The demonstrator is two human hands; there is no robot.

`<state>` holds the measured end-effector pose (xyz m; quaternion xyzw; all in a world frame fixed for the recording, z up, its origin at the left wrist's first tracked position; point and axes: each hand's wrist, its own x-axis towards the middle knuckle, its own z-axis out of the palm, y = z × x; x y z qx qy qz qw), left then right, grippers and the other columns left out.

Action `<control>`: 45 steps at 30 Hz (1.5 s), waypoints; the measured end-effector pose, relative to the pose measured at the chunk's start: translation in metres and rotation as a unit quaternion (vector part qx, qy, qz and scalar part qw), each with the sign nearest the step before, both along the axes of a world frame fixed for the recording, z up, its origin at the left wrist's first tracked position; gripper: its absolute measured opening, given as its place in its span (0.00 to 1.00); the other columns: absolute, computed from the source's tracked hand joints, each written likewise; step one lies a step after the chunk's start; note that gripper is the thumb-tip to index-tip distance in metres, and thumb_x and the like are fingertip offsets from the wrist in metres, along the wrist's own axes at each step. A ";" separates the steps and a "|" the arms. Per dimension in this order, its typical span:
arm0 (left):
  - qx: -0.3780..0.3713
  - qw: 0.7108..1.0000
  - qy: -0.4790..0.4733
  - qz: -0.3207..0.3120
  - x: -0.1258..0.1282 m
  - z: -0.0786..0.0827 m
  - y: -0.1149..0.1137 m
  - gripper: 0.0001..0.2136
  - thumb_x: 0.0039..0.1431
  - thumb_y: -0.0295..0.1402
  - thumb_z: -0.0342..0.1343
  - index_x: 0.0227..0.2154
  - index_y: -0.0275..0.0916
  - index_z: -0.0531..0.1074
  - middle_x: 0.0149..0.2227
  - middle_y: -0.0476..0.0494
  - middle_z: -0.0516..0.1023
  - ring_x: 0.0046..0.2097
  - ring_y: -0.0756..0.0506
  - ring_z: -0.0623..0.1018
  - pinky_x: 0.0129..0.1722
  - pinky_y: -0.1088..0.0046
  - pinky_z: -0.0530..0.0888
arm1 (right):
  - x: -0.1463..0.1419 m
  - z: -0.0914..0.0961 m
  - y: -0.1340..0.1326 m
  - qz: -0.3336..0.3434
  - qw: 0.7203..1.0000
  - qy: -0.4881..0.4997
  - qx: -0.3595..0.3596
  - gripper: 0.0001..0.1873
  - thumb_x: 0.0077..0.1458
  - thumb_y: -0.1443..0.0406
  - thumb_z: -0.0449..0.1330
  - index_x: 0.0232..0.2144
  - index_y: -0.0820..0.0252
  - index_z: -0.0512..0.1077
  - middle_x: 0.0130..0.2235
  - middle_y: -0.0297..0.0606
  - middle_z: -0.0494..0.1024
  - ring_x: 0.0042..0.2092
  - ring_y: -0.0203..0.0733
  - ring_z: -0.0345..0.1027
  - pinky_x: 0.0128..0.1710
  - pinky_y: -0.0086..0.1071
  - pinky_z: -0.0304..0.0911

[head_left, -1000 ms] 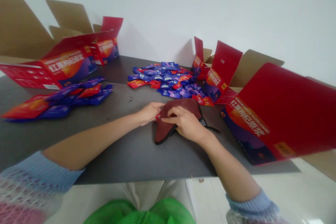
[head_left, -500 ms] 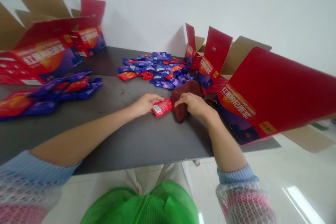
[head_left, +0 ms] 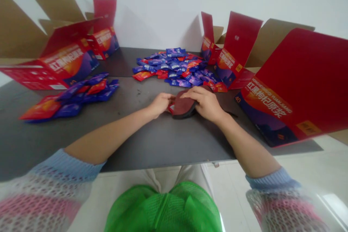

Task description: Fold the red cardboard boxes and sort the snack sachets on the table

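Observation:
My left hand [head_left: 160, 105] pinches a small red sachet [head_left: 171, 108] over the dark table. Most of the sachet is hidden under a maroon cloth [head_left: 182, 106] with a black edge. On the other side my right hand [head_left: 205, 102] is closed on that cloth, its fingers lying over the top and pressing it against the sachet. Just beyond the hands lies a heap of blue and red sachets [head_left: 174, 66]. A smaller group of sachets [head_left: 71, 96] rests to the left.
Open red cartons stand around the table: one at near left [head_left: 67, 63], one at back left [head_left: 104, 41], two at back right [head_left: 227, 61], [head_left: 209, 45] and a large one at near right [head_left: 266, 112]. The table's front edge [head_left: 174, 166] runs close to my body.
The cloth has moved left over the red sachet, which showed almost whole before and is now mostly covered. My view has shifted slightly left.

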<state>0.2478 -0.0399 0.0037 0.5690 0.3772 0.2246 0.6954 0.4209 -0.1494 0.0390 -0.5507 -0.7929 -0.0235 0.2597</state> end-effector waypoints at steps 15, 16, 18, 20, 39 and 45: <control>-0.088 0.986 -0.024 -0.137 -0.013 0.006 0.028 0.15 0.51 0.18 0.61 0.43 0.27 0.79 0.40 0.31 0.83 0.36 0.43 0.83 0.39 0.66 0.80 | 0.016 0.002 0.008 -0.165 0.971 -0.125 -0.121 0.21 0.56 0.65 0.58 0.51 0.46 0.77 0.46 0.41 0.79 0.44 0.49 0.72 0.36 0.36 0.57; -0.095 0.985 -0.027 -0.142 -0.014 0.006 0.031 0.15 0.51 0.18 0.61 0.44 0.27 0.78 0.41 0.30 0.83 0.37 0.42 0.83 0.40 0.66 0.80 | 0.020 0.002 0.008 -0.192 0.965 -0.133 -0.122 0.20 0.56 0.66 0.58 0.49 0.47 0.78 0.46 0.41 0.80 0.44 0.50 0.73 0.36 0.36 0.57; -0.098 0.984 -0.036 -0.147 -0.015 0.005 0.033 0.16 0.51 0.18 0.62 0.45 0.27 0.78 0.42 0.30 0.83 0.39 0.42 0.83 0.40 0.67 0.80 | 0.029 0.002 0.009 -0.232 0.958 -0.129 -0.110 0.19 0.55 0.67 0.56 0.47 0.49 0.79 0.46 0.42 0.80 0.44 0.50 0.73 0.37 0.36 0.58; -0.089 0.983 -0.049 -0.155 -0.016 0.004 0.033 0.17 0.51 0.19 0.63 0.45 0.28 0.78 0.43 0.30 0.83 0.40 0.42 0.83 0.41 0.67 0.80 | 0.033 0.000 0.010 -0.250 0.961 -0.094 -0.070 0.20 0.55 0.68 0.55 0.47 0.51 0.79 0.44 0.41 0.80 0.44 0.48 0.73 0.38 0.35 0.59; -0.028 0.999 0.030 0.006 -0.006 0.010 0.003 0.08 0.48 0.20 0.57 0.27 0.34 0.80 0.26 0.44 0.81 0.27 0.48 0.78 0.32 0.73 0.75 | -0.022 -0.014 0.007 -0.054 0.998 0.010 -0.035 0.18 0.59 0.68 0.55 0.48 0.52 0.78 0.48 0.37 0.79 0.49 0.42 0.72 0.44 0.31 0.63; -0.017 0.999 0.003 -0.031 -0.007 0.010 0.001 0.10 0.47 0.24 0.62 0.35 0.31 0.81 0.33 0.38 0.83 0.34 0.43 0.81 0.39 0.66 0.79 | -0.016 -0.007 0.012 -0.166 0.982 -0.035 -0.082 0.18 0.57 0.67 0.58 0.49 0.50 0.77 0.51 0.37 0.78 0.50 0.47 0.71 0.42 0.34 0.64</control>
